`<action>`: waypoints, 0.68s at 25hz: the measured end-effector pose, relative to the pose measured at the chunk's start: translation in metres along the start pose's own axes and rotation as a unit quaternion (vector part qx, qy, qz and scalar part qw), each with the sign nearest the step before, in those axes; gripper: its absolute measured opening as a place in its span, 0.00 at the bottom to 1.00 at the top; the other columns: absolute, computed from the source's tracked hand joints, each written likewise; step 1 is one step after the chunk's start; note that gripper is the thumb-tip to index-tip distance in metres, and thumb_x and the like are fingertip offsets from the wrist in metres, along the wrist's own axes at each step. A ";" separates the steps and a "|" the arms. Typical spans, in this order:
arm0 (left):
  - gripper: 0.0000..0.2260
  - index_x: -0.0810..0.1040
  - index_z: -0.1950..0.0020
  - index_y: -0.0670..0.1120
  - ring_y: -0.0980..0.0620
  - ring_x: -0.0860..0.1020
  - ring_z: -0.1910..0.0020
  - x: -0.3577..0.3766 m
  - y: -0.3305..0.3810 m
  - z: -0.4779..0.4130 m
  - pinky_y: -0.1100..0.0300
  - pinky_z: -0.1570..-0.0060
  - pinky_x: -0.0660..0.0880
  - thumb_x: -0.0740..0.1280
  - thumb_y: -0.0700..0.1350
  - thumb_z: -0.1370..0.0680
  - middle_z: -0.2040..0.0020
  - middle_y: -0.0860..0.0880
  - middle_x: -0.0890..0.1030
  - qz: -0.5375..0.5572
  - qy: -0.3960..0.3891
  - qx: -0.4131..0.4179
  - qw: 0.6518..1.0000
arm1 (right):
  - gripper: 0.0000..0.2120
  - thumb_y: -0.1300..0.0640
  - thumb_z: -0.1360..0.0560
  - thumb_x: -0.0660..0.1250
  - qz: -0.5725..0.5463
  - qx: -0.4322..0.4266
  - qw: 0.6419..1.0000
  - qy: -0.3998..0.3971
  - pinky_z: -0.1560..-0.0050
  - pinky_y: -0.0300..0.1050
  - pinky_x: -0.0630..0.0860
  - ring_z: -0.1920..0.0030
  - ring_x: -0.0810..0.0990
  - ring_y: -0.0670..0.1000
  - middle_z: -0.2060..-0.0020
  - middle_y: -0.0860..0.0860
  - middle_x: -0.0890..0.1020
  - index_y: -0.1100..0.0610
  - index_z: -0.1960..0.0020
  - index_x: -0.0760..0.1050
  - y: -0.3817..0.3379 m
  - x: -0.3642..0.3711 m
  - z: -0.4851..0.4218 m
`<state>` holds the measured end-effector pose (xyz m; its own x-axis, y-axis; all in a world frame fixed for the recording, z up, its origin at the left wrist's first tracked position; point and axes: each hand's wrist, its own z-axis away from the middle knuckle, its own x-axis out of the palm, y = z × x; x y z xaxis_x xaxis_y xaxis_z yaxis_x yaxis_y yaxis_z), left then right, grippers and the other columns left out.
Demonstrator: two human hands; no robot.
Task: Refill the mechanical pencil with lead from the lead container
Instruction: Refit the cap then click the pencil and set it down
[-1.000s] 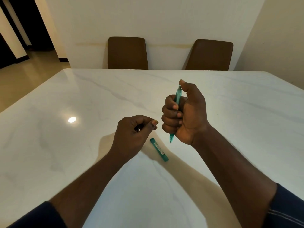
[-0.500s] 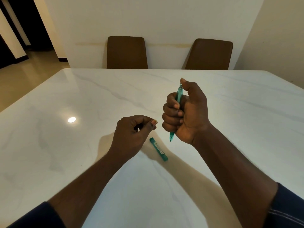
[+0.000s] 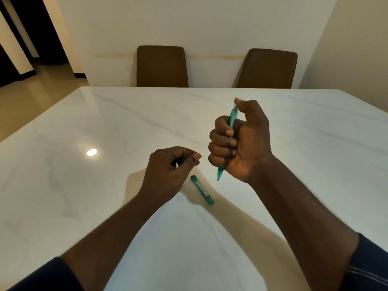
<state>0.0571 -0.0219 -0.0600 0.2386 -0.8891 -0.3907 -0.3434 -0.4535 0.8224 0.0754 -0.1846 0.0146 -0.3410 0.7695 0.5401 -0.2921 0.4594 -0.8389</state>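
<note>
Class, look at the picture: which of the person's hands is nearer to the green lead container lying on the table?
Left. The left hand hovers just left of the lead container. The right hand, gripping the mechanical pencil, is farther off, up and to its right.

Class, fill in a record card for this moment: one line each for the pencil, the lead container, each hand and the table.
right hand: grips the pencil in a fist, thumb over its top end
pencil: green, near upright, tip down
left hand: fingers curled, thumb meeting fingertips; contents unclear
lead container: green, lying flat on the table between the hands, untouched
table: white marble top; brown chairs behind
</note>
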 end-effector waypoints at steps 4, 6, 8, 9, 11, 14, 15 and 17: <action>0.09 0.84 0.60 0.52 0.47 0.79 0.63 0.000 -0.001 0.000 0.59 0.67 0.71 0.66 0.54 0.26 0.64 0.55 0.85 -0.004 0.002 0.011 1.000 | 0.28 0.36 0.26 0.53 0.020 -0.002 1.000 -0.014 0.72 0.39 0.50 0.78 0.51 0.46 0.82 0.48 0.60 0.57 0.73 0.61 -0.001 0.000 0.000; 0.09 0.84 0.60 0.52 0.47 0.79 0.64 0.001 -0.001 0.000 0.55 0.65 0.73 0.67 0.53 0.26 0.64 0.56 0.85 -0.002 0.003 0.010 1.000 | 0.27 0.38 0.25 0.53 0.034 -0.006 0.999 -0.020 0.72 0.40 0.49 0.77 0.50 0.47 0.82 0.48 0.60 0.57 0.74 0.61 -0.001 0.000 0.000; 0.08 0.84 0.60 0.53 0.47 0.78 0.64 0.001 -0.001 0.001 0.53 0.64 0.74 0.67 0.53 0.26 0.64 0.56 0.85 -0.003 0.002 0.009 1.000 | 0.28 0.37 0.25 0.53 0.038 -0.006 0.999 -0.020 0.72 0.40 0.49 0.77 0.50 0.47 0.81 0.48 0.59 0.57 0.73 0.61 -0.001 0.001 0.000; 0.09 0.84 0.60 0.52 0.47 0.78 0.64 0.001 -0.001 0.001 0.52 0.64 0.74 0.67 0.53 0.26 0.64 0.55 0.85 -0.005 0.001 0.009 1.000 | 0.28 0.37 0.25 0.53 0.037 -0.004 0.999 -0.019 0.72 0.40 0.49 0.77 0.50 0.47 0.81 0.48 0.59 0.57 0.73 0.61 -0.002 0.001 0.000; 0.09 0.84 0.60 0.52 0.47 0.77 0.65 0.002 -0.001 0.001 0.53 0.64 0.73 0.67 0.53 0.26 0.65 0.55 0.84 -0.007 0.000 0.009 1.000 | 0.27 0.37 0.25 0.53 0.034 -0.002 0.999 -0.020 0.72 0.40 0.48 0.77 0.50 0.47 0.81 0.48 0.59 0.58 0.73 0.60 -0.003 0.000 0.000; 0.09 0.85 0.59 0.50 0.49 0.76 0.66 0.002 -0.001 0.002 0.54 0.65 0.72 0.67 0.52 0.26 0.66 0.55 0.84 -0.007 -0.003 0.013 1.000 | 0.27 0.38 0.25 0.52 0.058 -0.008 0.998 -0.015 0.72 0.40 0.49 0.77 0.51 0.47 0.81 0.48 0.59 0.58 0.73 0.60 -0.001 -0.001 -0.001; 0.09 0.85 0.59 0.50 0.49 0.76 0.66 0.002 -0.001 0.002 0.54 0.65 0.72 0.67 0.52 0.26 0.65 0.56 0.84 -0.008 -0.004 0.014 1.000 | 0.28 0.37 0.25 0.52 0.076 -0.009 0.997 -0.011 0.72 0.40 0.50 0.78 0.51 0.47 0.81 0.48 0.60 0.57 0.73 0.60 0.000 -0.002 -0.001; 0.09 0.84 0.59 0.51 0.49 0.76 0.64 0.002 -0.001 0.003 0.53 0.65 0.73 0.67 0.52 0.26 0.64 0.56 0.85 -0.010 -0.005 0.014 1.000 | 0.28 0.36 0.25 0.52 0.102 -0.015 0.995 -0.008 0.73 0.39 0.51 0.78 0.52 0.46 0.81 0.48 0.61 0.57 0.73 0.60 0.003 -0.002 -0.003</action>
<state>0.0550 -0.0232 -0.0625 0.2361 -0.8808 -0.4104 -0.3635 -0.4718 0.8033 0.0774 -0.1836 0.0104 -0.4056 0.8407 0.3588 -0.1884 0.3073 -0.9328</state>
